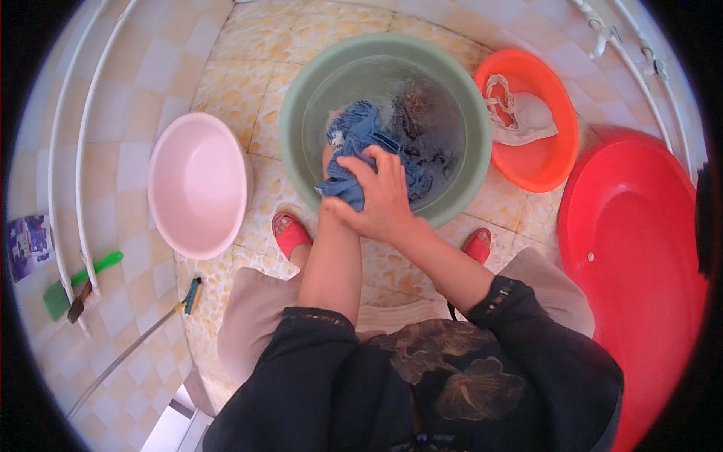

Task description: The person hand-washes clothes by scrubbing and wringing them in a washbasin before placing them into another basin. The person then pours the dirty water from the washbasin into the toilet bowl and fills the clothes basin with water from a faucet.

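A wet blue denim garment with a white label bearing writing is bunched over the near left part of a large green basin. My left hand is mostly hidden under the cloth; only its edge shows beside it, and it holds the garment from beneath. From above, my right hand presses on the same denim with bent fingers, its thumb side near my left wrist. Dark cloth lies in the water at the basin's right side.
A pink basin stands left on the tiled floor. An orange basin with a pale cloth item touches the green one's right. A red tub fills the right. A green brush and a long-handled squeegee are at the left wall.
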### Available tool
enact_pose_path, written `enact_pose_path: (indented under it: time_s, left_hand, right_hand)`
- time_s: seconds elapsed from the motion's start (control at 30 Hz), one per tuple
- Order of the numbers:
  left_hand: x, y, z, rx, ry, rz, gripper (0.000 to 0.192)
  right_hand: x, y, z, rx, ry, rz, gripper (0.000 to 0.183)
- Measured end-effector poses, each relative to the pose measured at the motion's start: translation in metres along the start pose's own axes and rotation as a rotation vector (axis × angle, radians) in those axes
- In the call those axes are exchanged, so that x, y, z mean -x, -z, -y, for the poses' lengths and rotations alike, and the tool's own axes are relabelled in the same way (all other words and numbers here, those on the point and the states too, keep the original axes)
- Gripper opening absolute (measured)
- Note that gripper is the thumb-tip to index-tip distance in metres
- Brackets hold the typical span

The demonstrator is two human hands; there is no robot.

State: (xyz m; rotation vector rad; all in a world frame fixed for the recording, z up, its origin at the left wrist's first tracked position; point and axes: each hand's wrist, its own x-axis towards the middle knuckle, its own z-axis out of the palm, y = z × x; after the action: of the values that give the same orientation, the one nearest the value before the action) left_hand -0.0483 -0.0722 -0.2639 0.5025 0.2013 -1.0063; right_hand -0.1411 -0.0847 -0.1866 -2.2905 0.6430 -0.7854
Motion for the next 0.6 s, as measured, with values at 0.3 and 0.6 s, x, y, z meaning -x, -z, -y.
enact_pose_path:
  time_s: [0.3, 0.6]
  left_hand:
    - [-0.014, 0.006, 0.010, -0.599, -0.210, -0.071, 0.027]
    - [-0.023, -0.049, -0.016, -0.539, -0.218, -0.338, 0.039]
  right_hand:
    - [-0.075, -0.009, -0.109, -0.018, -0.505, 0.097, 0.055]
    - [-0.048, 0.014, -0.192, -0.770, -1.072, 0.056, 0.068]
